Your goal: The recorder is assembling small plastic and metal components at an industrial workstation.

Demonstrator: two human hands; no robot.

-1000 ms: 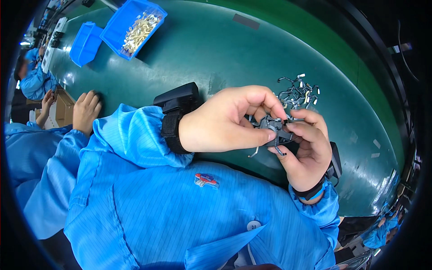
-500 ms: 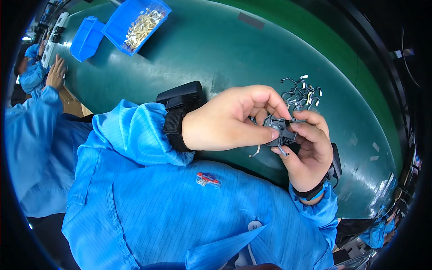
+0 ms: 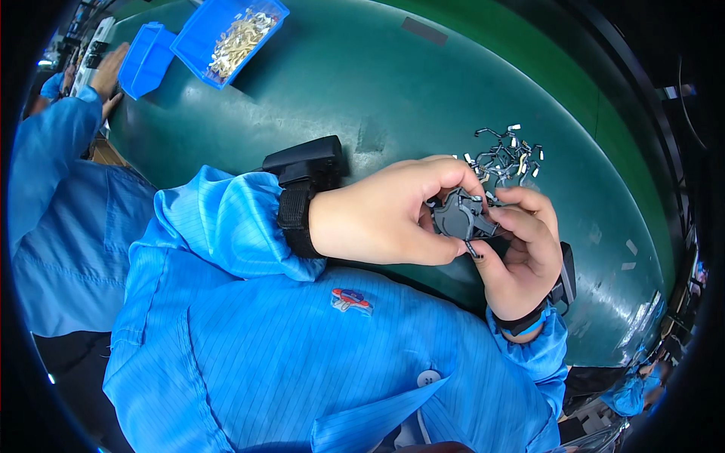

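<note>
A small dark grey plastic part [image 3: 455, 217] with projecting arms is between my two hands. My left hand [image 3: 393, 215] grips it from the left, thumb at its lower edge and index finger bent over the top. With its fingertips, my right hand [image 3: 526, 260] pinches the part's right side. A short dark bent strip [image 3: 473, 248] sticks down from the part beside my right thumb. Just beyond the hands lies a loose pile of thin dark bent strips with white ends [image 3: 502, 157]. Fingers hide some of the part's edges.
The green table [image 3: 340, 83] curves around me. At far left stand a blue bin [image 3: 195, 41] holding many small pale and gold pieces, and another blue bin [image 3: 145, 64]. A co-worker's hand [image 3: 110, 74] is beside that second bin. Black devices are strapped to my wrists.
The grey part has turned in my fingers, showing a broader flat face. A pale-tipped strip below my left thumb is no longer visible. The co-worker's hand has moved up toward the bin.
</note>
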